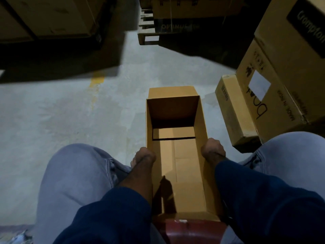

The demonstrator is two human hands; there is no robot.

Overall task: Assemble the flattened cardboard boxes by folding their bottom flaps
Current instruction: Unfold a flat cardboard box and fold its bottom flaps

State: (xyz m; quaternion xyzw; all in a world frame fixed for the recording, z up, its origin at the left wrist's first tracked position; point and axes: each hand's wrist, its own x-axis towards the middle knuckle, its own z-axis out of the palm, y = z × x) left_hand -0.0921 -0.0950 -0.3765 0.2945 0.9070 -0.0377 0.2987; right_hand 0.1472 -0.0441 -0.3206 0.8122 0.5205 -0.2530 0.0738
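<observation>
1. An open cardboard box [184, 164] stands at lower centre of the frame, between the person's 2 knees in pale jeans, with its opening facing up.
2. Inside it, the bottom flaps lie folded flat, with a dark gap running across between 2 of them.
3. The left hand [144, 157] grips the rim of the box's left wall, fingers curled on the outside.
4. The right hand [213, 150] grips the rim of the right wall, knuckles curled over the edge.
5. Both forearms wear dark blue sleeves.
6. A reddish-brown seat [193, 229] shows at the bottom edge, just below the box.
7. At right, a small carton [233, 111] lies beside stacked cartons, the top one printed "Crompton" [299, 32].
8. The concrete floor [70, 111] carries a worn yellow line [95, 81] at upper left of centre.
9. A wooden pallet [147, 32] sits at top centre.
</observation>
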